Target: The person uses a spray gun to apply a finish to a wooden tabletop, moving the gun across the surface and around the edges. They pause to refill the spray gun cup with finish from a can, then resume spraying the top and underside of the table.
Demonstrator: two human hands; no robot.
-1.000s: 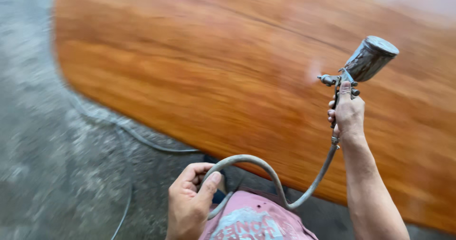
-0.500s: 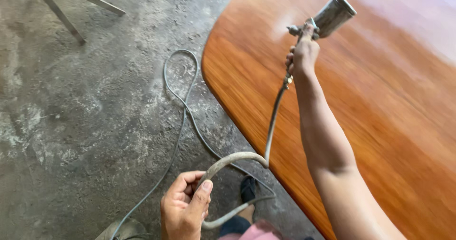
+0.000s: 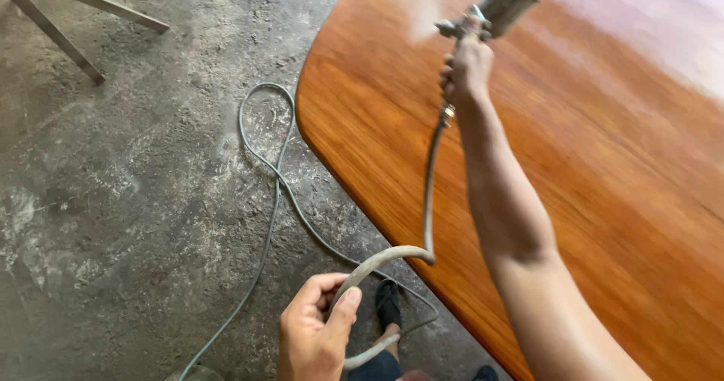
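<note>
Two hands busy: right hand (image 3: 467, 68) grips the spray gun (image 3: 494, 8) out over the tabletop (image 3: 603, 170), nozzle aimed left at its rounded end. Left hand (image 3: 313, 336), nearer the body, is curled round the hose (image 3: 430, 177), which runs up toward the gun.

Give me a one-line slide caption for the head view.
Right hand aims spray gun over glossy wooden tabletop; left hand holds air hose above concrete floor.
</note>
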